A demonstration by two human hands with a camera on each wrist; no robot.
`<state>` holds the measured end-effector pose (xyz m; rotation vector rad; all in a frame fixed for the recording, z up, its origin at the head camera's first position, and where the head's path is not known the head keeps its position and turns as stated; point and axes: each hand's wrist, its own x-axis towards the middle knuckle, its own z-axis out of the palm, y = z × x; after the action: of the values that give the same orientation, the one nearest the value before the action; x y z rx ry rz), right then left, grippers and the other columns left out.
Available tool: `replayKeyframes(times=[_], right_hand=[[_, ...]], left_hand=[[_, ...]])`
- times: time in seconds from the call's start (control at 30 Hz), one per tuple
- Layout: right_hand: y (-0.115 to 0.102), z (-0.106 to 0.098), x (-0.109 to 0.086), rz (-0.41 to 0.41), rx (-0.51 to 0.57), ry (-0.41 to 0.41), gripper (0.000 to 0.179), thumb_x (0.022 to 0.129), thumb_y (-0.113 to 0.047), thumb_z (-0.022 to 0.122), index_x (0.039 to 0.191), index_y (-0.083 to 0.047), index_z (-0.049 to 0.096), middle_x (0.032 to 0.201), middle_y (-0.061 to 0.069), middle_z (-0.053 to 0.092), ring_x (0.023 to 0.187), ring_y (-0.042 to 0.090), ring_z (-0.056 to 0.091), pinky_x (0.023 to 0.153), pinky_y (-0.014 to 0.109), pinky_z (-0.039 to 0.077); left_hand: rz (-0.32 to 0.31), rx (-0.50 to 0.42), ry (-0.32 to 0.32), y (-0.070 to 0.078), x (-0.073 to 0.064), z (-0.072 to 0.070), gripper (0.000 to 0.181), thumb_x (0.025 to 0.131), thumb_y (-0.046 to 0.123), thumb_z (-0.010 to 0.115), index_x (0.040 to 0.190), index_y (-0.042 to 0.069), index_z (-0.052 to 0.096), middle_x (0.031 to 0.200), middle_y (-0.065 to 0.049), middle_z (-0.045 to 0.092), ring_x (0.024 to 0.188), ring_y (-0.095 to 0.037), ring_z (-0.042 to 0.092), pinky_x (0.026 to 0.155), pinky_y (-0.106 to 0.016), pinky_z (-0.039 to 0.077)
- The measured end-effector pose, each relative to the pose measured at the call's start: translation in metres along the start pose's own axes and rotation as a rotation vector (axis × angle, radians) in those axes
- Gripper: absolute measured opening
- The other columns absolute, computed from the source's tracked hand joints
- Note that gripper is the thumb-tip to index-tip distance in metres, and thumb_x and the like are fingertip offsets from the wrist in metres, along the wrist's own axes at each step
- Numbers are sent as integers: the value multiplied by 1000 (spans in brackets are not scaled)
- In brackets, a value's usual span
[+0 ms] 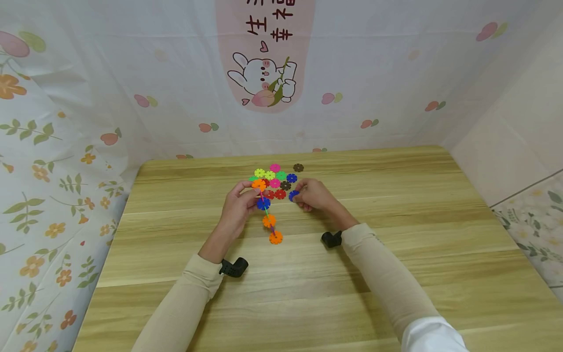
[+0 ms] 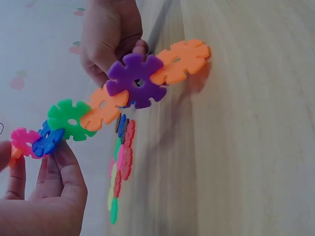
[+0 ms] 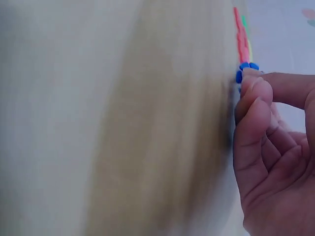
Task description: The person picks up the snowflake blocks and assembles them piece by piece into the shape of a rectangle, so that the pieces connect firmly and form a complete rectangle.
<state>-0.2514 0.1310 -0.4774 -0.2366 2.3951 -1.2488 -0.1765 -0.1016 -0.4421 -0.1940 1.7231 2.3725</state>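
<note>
My left hand point(image 1: 237, 208) pinches the top end of a chain of interlocking snowflake discs, near an orange disc point(image 1: 259, 185). The left wrist view shows it in full: a pink disc point(image 2: 24, 141), a blue disc point(image 2: 47, 139), a green disc point(image 2: 71, 119), an orange disc point(image 2: 104, 107), a purple disc point(image 2: 137, 81) and an orange end disc point(image 2: 182, 60) slotted together. The chain slants down toward the body. My right hand point(image 1: 314, 194) pinches another blue snowflake disc point(image 1: 292, 196) between thumb and finger, at the right edge of the loose discs; its fingers partly hide it.
Loose snowflake discs lie flat beyond the hands: yellow point(image 1: 259, 172), pink point(image 1: 275, 167), green point(image 1: 281, 175), red point(image 1: 280, 194), blue point(image 1: 292, 178) and dark brown point(image 1: 298, 167) ones. A printed cloth point(image 1: 176, 88) hangs behind the wooden table point(image 1: 396, 205). Both wrists wear black cameras point(image 1: 235, 267).
</note>
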Motion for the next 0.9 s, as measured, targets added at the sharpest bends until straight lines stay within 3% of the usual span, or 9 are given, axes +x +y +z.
replayKeyframes(times=[0.27,0.4,0.57,0.7,0.9], right_hand=[[-13,-15,-6,-57,8,-50,19,98,-18,57,88,-2,56,65,11,62,47,20,55,48,31,51],[-23,-20,-10,-93,99,-66,21,101,-19,51,88,-2,53,71,18,62,55,32,57,52,37,52],[-37,-23,-16,-132,170,-76,26,101,-23,50,87,-1,53,78,26,61,67,49,56,59,51,54],[-46,-23,-18,-176,169,-85,30,101,-24,52,85,1,56,72,19,62,59,39,57,59,52,54],[-59,-21,-23,-191,238,-117,29,100,-23,54,84,1,59,68,14,61,51,23,55,54,38,54]], left_hand=[[3,50,37,7,1,0,17,99,17,58,112,6,58,108,-18,64,77,-15,68,81,-31,56],[41,75,42,11,0,2,19,99,17,58,113,5,59,103,-16,65,77,-15,68,81,-30,57],[81,112,56,14,0,4,20,97,16,61,113,5,58,89,-3,65,75,-14,65,74,-26,57],[95,140,70,17,0,6,23,96,16,62,117,5,59,90,0,64,76,-12,64,76,-26,56],[136,135,64,18,-2,9,23,96,11,62,117,3,60,91,0,65,77,-12,66,79,-27,57]])
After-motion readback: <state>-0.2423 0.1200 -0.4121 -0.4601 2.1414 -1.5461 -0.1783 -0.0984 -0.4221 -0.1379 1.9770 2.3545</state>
